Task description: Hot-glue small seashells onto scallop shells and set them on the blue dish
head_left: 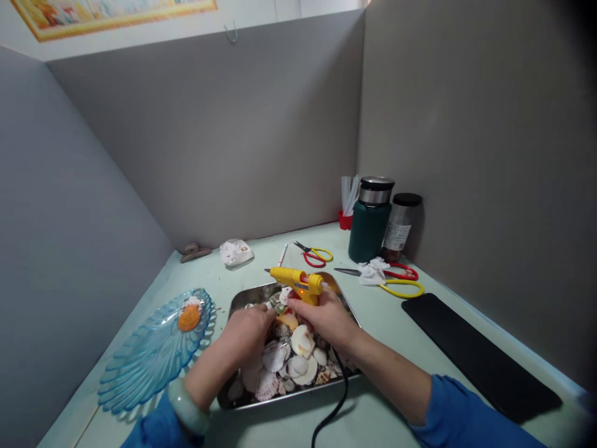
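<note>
My right hand (331, 317) is closed round the handle of a yellow glue gun (291, 278). The gun's nozzle points left, above the far part of a metal tray (261, 403), and a small orange light glows on its body. Seashells (302, 340) of many sizes, white, tan and striped, fill the tray. My left hand (249, 333) reaches down into the shells on the left side, its fingers bent and close together. Its fingertips are partly hidden, so what they grip cannot be made out. A black cord (342, 392) runs from under my right hand to the near edge.
Left of the tray lies a blue glass shell-shaped dish (144, 361) with an orange shell (189, 317) on it. Red-and-yellow-handled scissors (401, 287), smaller scissors (317, 254), a green flask (370, 227), a jar (398, 230) and a black slab (476, 354) stand or lie around. Grey partitions (209, 143) enclose the table.
</note>
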Demonstrator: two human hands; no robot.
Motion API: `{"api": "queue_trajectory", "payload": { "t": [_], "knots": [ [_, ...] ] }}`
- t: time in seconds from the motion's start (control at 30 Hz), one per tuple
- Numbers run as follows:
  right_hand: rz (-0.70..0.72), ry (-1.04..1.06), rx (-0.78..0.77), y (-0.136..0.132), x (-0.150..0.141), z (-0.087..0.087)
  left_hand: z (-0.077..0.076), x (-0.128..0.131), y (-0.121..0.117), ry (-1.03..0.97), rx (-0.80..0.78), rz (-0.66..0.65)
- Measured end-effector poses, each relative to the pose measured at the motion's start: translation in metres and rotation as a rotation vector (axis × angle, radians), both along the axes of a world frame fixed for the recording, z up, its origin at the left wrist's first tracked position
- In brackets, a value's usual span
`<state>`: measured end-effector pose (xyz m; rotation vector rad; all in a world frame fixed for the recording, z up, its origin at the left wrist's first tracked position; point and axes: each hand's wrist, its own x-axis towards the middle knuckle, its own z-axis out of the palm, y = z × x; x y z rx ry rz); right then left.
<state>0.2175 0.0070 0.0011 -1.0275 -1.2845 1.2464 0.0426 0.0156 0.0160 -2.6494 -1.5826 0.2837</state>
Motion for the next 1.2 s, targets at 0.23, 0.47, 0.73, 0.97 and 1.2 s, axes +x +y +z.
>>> {"api": "queue_trajectory", "payload": {
  "t": [0.23, 0.47, 0.73, 0.97, 1.2],
  "knots": [
    [0.012, -0.009, 0.005, -0.001, 0.0, 0.0, 0.017, -0.033, 0.003, -0.144, -0.034, 0.055],
    [-0.002, -0.001, 0.016, 0.0, 0.0, -0.002, -0.002, -0.015, 0.011, -0.322, -0.056, 0.067],
    [-0.02, -0.004, 0.022, 0.0, 0.001, -0.002, 0.016, -0.022, 0.024, -0.451, -0.156, 0.189],
    [-0.026, -0.001, 0.035, 0.0, 0.001, -0.002, 0.019, -0.023, 0.019, -0.341, -0.044, 0.202],
    [-0.026, -0.036, 0.026, 0.0, 0.001, -0.001, -0.009, -0.014, 0.015, -0.241, -0.002, 0.249]
  ]
}}
